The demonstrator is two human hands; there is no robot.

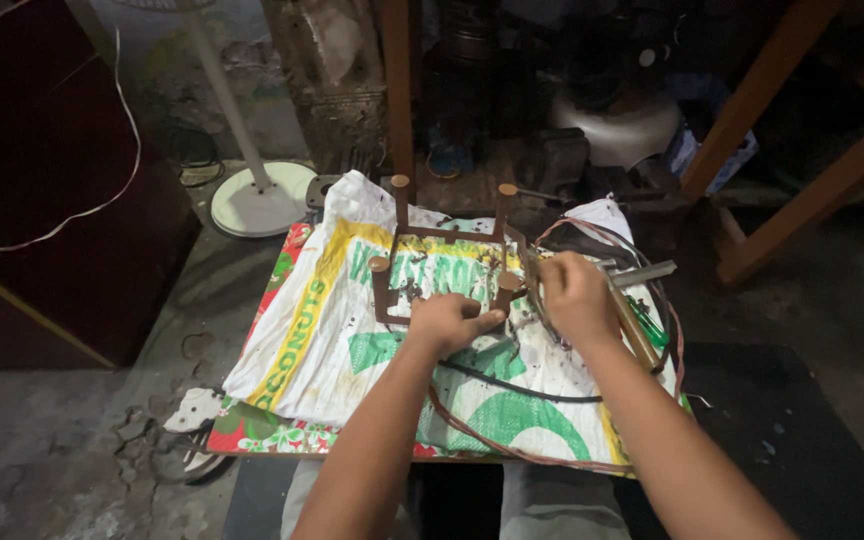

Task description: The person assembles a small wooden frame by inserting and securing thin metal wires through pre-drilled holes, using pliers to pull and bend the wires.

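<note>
Two bare hands work over a small rusty metal frame (442, 262) with four upright legs, which stands on a white, green and yellow woven sack (352, 340) spread across a low table (252, 440). The left hand (449, 322) presses on the frame's near edge, fingers curled, thumb against a front leg. The right hand (577, 297) is closed around a wooden-handled tool (636, 330) just right of the frame. A black cable (522, 385) lies across the sack near the wrists.
</note>
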